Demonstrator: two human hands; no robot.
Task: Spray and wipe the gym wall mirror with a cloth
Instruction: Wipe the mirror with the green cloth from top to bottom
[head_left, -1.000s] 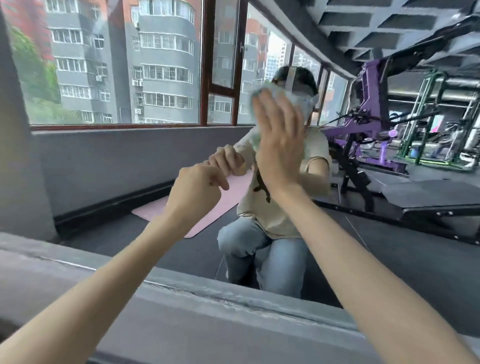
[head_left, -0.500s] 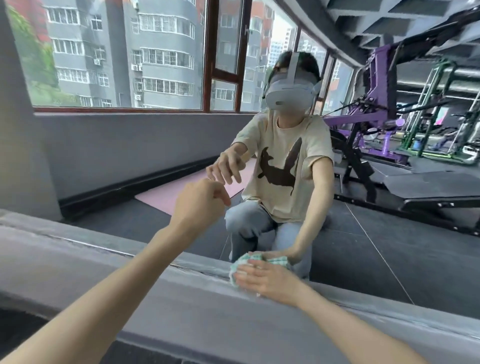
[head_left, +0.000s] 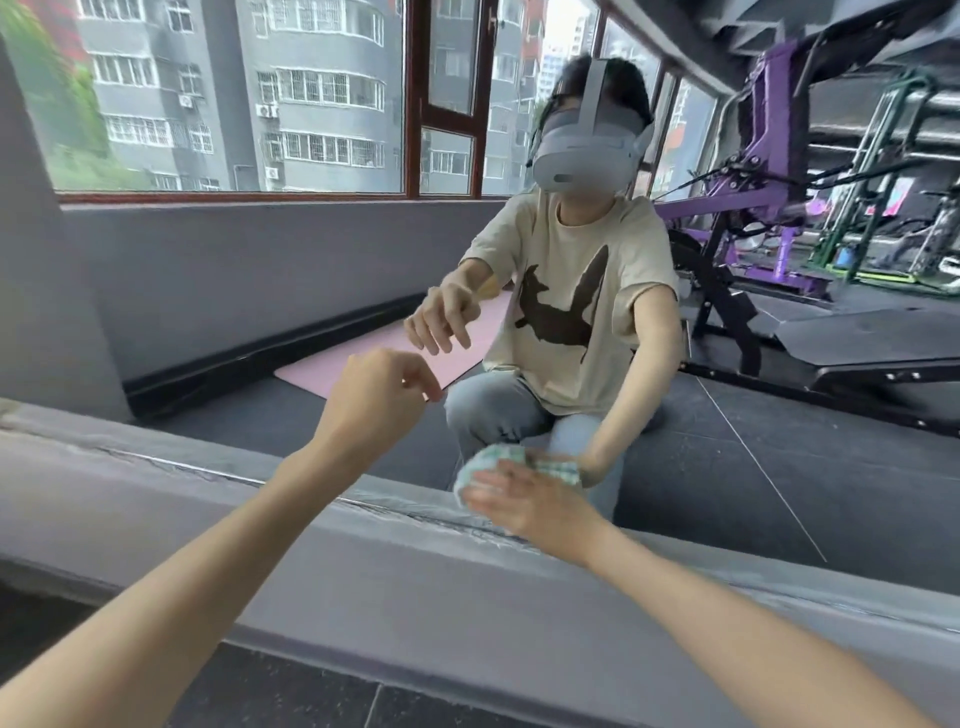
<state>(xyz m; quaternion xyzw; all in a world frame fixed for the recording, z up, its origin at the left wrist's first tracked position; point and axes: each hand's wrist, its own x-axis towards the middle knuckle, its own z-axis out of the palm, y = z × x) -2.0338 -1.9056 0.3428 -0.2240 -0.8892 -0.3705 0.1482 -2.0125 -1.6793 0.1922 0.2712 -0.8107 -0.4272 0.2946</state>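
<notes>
1. A large frameless gym wall mirror (head_left: 208, 286) filled most of the view. It reflected tall windows, purple weight machines (head_left: 769, 171) and a crouching person in a beige T-shirt (head_left: 576, 291).
2. A long grey ledge (head_left: 363, 571) ran along the mirror's bottom edge.
3. The left hand (head_left: 371, 400) was raised in front of the glass. Its fingers were loosely curled and relaxed, and nothing could be seen in it.
4. The right hand (head_left: 530, 506) pressed flat fingers on a crumpled green-and-white checked cloth (head_left: 483, 462). The cloth sat low on the mirror, just above the ledge.
5. The step in hand appeared to be wiping the lowest strip of glass. Doing it well likely meant a flat palm, even pressure and overlapping strokes. The cloth would also need to run right into the seam where glass met ledge, where streaks tend to gather.
6. No spray bottle was in view. Whether the glass was wet could not be told. The right hand covered part of the cloth and was slightly blurred. Both forearms were cut off at the lower edge.
</notes>
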